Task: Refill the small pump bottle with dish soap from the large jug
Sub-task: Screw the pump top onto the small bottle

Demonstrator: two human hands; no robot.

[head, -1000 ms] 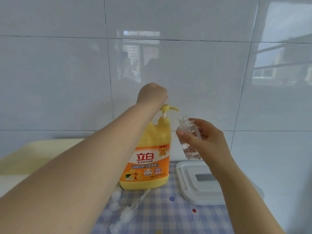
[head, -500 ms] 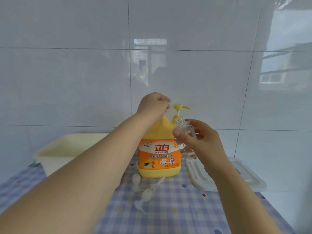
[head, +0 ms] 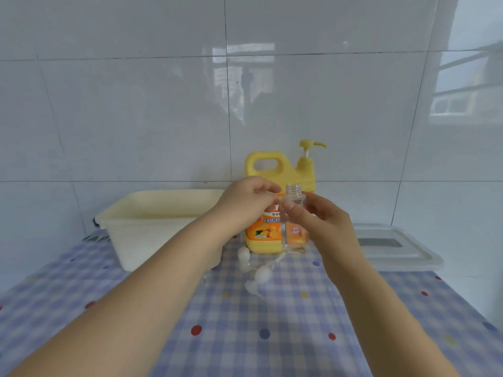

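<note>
the right hand point(head: 324, 221) holds the small bottle point(head: 294, 213) upright — open top up; big jug point(head: 280, 180) just behind, left hand point(head: 245, 202) curled beside it — holding what, i cannot tell.

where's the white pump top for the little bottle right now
In the head view the white pump top lies loose on the checked tablecloth, just in front of the yellow jug, below and between the two hands.

Partly hidden Chinese on jug label point(head: 268, 224)

Head view, forward-down, close over tabletop point(head: 272, 336)
</note>
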